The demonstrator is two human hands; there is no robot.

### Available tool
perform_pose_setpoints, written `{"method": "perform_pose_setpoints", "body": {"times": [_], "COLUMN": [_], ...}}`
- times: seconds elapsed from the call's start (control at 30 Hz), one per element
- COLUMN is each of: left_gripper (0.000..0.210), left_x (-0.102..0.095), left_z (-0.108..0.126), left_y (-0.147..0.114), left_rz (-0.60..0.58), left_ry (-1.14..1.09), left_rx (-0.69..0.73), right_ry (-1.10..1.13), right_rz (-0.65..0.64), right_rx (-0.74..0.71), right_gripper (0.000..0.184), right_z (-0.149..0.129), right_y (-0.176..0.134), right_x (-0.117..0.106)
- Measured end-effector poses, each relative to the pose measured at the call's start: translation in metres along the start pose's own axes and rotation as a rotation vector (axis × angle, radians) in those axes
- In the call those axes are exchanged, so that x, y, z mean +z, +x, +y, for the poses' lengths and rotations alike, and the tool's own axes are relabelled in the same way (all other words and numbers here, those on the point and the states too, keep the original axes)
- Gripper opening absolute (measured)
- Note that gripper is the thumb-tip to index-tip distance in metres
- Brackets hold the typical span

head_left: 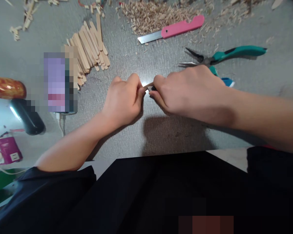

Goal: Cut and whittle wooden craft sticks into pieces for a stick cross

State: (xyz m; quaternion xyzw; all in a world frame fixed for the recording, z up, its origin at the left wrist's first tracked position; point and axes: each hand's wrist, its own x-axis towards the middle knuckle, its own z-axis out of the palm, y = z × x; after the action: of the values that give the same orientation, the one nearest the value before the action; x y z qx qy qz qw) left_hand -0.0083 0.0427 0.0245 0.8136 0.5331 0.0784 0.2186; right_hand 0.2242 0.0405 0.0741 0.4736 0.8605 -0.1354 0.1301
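Note:
Near the middle of the table, my left hand (125, 97) is closed, pinching one end of a thin wooden stick (148, 86). My right hand (188, 87) is closed around a knife, most of it hidden in the fist; a short pale blade with a dark part (151, 88) peeks out against the stick. Behind the right wrist shows a blue end (227, 81), perhaps the knife's handle. A green-handled pair of long-nose pliers (210, 59) lies just beyond the right hand, jaws apart. Farther off rests a pink folding knife (182, 27), its blade out.
A pile of wooden craft sticks (88, 48) lies left of centre, beside a blurred phone (55, 81) with a cable. Wood shavings (151, 14) cover the far side. At left are an orange patterned cylinder (7, 87), a dark rounded object (28, 117) and a purple plug block (8, 149).

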Motion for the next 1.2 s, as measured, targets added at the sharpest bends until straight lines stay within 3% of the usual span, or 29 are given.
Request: {"method": "perform_pose_setpoints", "body": {"times": [0.33,0.57,0.93,1.2], "left_gripper": [0.046,0.045,0.033,0.035], "left_x": [0.002,0.007,0.008,0.010], "left_z": [-0.005,-0.012,-0.015,-0.018], "left_y": [-0.002,-0.003,-0.004,-0.003], "left_rz": [0.019,0.044,0.071,0.088], "left_ry": [-0.025,-0.017,-0.020,0.003], "left_rx": [0.027,0.068,0.087,0.109], "right_ry": [0.065,0.038,0.023,0.034], "right_rz": [-0.005,-0.132,-0.079,-0.059], "right_rx": [-0.012,0.025,-0.044,-0.041], "right_gripper": [0.054,0.059,0.054,0.053], "right_z": [0.001,0.000,0.002,0.004], "right_y": [0.000,0.003,0.001,0.000], "right_x": [-0.001,-0.007,-0.004,-0.003]}}
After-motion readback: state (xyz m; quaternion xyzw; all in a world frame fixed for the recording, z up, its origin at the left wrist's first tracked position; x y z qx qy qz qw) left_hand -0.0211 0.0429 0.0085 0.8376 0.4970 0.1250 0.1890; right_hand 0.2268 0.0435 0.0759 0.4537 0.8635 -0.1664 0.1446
